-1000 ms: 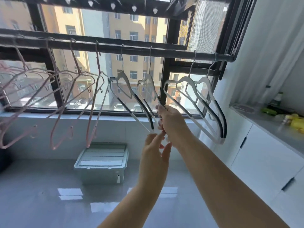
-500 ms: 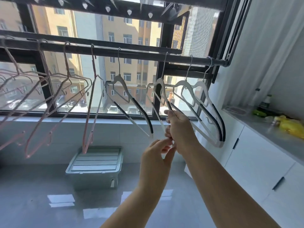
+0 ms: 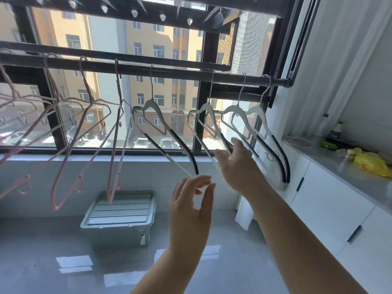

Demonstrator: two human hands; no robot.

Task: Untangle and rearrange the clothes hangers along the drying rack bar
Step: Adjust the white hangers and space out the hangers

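The dark drying rack bar (image 3: 180, 73) runs across the window. Several pink hangers (image 3: 114, 132) hang tilted and overlapping on its left part. Several white hangers with black grip strips hang to the right: one alone (image 3: 151, 107), one by my hands (image 3: 206, 111), and two close together at the bar's right end (image 3: 254, 115). My right hand (image 3: 237, 166) is spread open against the lower arm of the middle white hanger. My left hand (image 3: 191, 206) is below it, thumb and forefinger curled near each other. Something small and white shows between them.
A grey-green lidded storage box (image 3: 118, 217) sits on the glossy floor under the pink hangers. White cabinets with a grey counter (image 3: 347, 166) line the right wall, holding a yellow bag (image 3: 369, 163) and a bottle (image 3: 337, 130). A clip rack (image 3: 131, 11) hangs overhead.
The white hanger I held slid right along the bar, closer to the end pair. My right hand has let go of it and spread open. My left hand sits slightly lower.
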